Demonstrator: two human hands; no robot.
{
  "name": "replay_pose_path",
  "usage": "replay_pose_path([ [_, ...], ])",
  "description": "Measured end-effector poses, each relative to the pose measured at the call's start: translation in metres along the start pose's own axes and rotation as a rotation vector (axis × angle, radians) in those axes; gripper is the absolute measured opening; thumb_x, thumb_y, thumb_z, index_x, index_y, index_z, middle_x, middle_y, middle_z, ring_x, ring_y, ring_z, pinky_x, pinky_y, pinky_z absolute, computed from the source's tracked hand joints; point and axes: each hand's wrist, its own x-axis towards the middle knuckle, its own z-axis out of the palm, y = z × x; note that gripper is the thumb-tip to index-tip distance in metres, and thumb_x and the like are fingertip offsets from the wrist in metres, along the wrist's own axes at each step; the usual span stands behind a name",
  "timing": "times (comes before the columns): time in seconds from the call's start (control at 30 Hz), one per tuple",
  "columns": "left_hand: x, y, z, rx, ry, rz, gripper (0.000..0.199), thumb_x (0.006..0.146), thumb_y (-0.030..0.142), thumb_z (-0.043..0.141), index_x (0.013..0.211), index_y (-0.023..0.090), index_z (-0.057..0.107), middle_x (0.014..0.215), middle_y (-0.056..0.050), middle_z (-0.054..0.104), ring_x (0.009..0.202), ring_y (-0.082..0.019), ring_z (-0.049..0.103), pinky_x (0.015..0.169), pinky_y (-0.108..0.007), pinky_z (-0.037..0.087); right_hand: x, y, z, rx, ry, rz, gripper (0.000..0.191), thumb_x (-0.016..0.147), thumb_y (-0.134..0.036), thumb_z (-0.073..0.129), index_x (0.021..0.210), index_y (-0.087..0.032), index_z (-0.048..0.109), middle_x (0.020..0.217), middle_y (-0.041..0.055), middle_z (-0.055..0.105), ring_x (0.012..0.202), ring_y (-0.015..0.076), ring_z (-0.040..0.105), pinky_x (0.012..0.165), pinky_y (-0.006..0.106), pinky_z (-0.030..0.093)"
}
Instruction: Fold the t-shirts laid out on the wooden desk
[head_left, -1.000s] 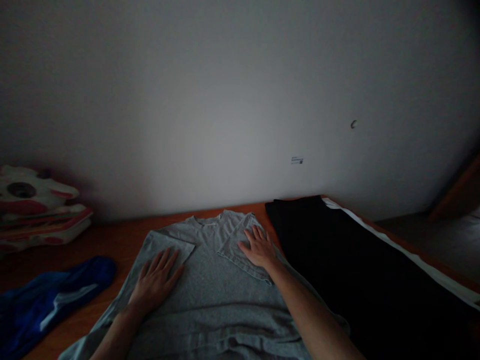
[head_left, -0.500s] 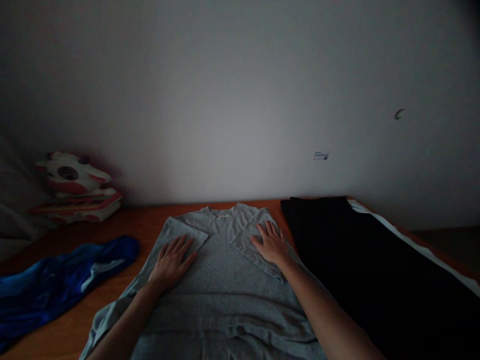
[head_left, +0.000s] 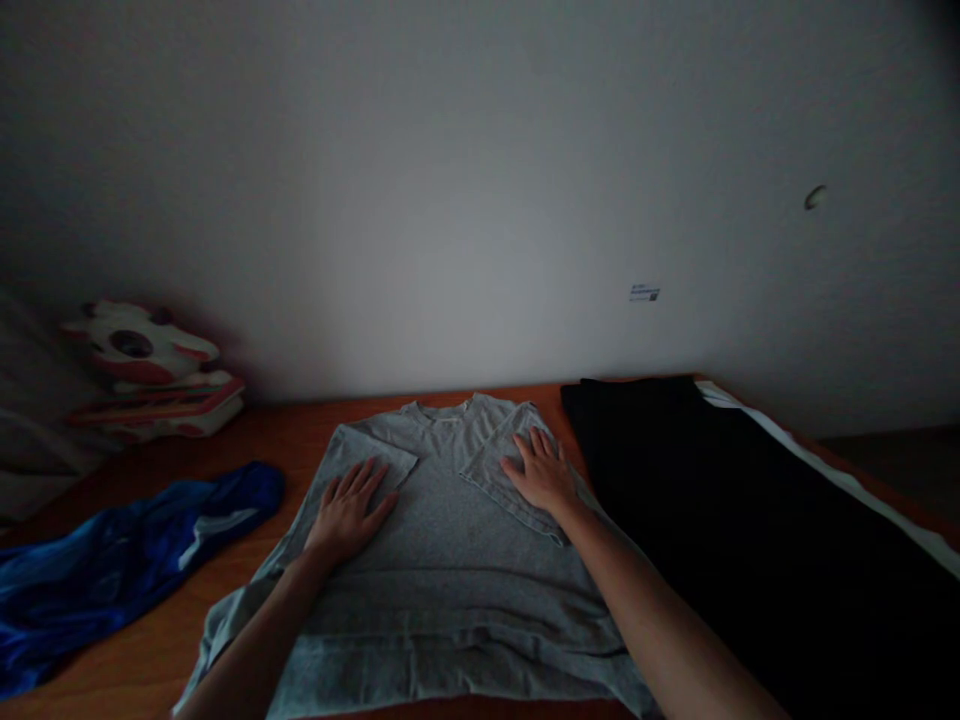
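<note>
A grey T-shirt (head_left: 450, 520) lies spread on the wooden surface with its neckline toward the wall and both sleeves folded inward over its front. My left hand (head_left: 349, 512) rests flat by the left sleeve, fingers spread. On the right sleeve lies my right hand (head_left: 541, 472), also flat with its fingers apart. Neither hand grips anything. The lower part of the shirt has creases across it, and its bottom edge shows near the bottom of the view.
Dark blue clothing (head_left: 142, 555) lies on the wooden surface (head_left: 300, 425) at the left. Behind it stands a cow-shaped toy keyboard (head_left: 161, 375). Black cloth (head_left: 720, 520) with a white strip (head_left: 832, 475) covers the right side. A wall (head_left: 450, 200) rises behind.
The view has shifted slightly, bringing the shirt's bottom edge into sight. Both hands remain flat on the shirt, with barely any movement over it.
</note>
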Motion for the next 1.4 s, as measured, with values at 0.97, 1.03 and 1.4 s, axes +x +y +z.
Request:
replay_pose_path([
  [0.97,-0.122,-0.030,-0.053,-0.065,0.228,0.023,0.045,0.093,0.052,0.044,0.125,0.025,0.060,0.133,-0.012,0.066,0.122,-0.033,0.061,0.098,-0.049,0.047,-0.152,0.021,-0.094,0.153,-0.014,-0.258,0.032,0.096,-0.047,0.052,0.110,-0.025,0.069,0.116,0.0068,0.072,0.110,0.0230,0.067,0.098,0.032,0.046],
  [1.03,-0.159,-0.051,-0.046,-0.100,0.302,-0.067,0.055,0.086,0.061,0.050,0.126,0.024,0.060,0.131,-0.013,0.067,0.122,-0.036,0.061,0.100,-0.053,0.048,-0.186,0.044,-0.098,0.217,-0.010,-0.262,0.035,0.093,-0.053,0.056,0.114,-0.028,0.068,0.121,0.0065,0.071,0.115,0.0242,0.064,0.102,0.035,0.045],
  [1.4,-0.196,-0.086,-0.032,-0.457,0.374,-0.130,0.051,0.081,0.060,0.056,0.113,0.023,0.070,0.107,-0.009,0.075,0.102,-0.029,0.072,0.091,-0.039,0.060,-0.240,0.103,-0.045,0.355,0.155,-0.207,0.045,0.085,-0.053,0.065,0.126,-0.036,0.065,0.129,0.0092,0.068,0.126,0.0316,0.059,0.109,0.049,0.047],
])
